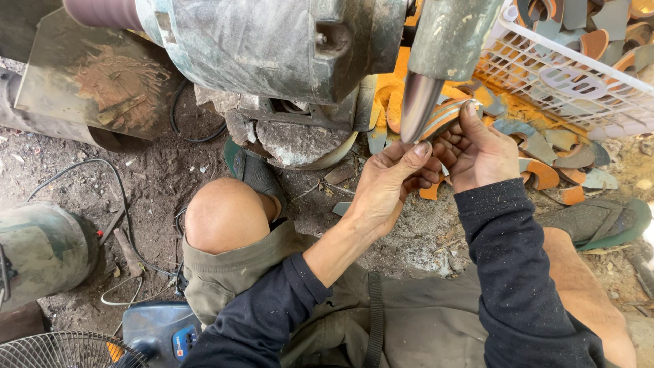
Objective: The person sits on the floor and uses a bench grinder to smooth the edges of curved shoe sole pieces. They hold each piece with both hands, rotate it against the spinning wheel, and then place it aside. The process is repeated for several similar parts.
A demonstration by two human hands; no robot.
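Here both hands, left (388,184) and right (477,153), grip a curved piece (443,117) beside a white basket (545,82) of similar pieces.

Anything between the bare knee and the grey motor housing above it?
Head view: a dark green-edged sandal on dirt, then broken concrete chunks beneath the grey motor housing, above the bare knee.

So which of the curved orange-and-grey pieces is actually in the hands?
The curved piece pinched by both hands against the shiny metal cone; the others lie loose on the ground or in the white basket.
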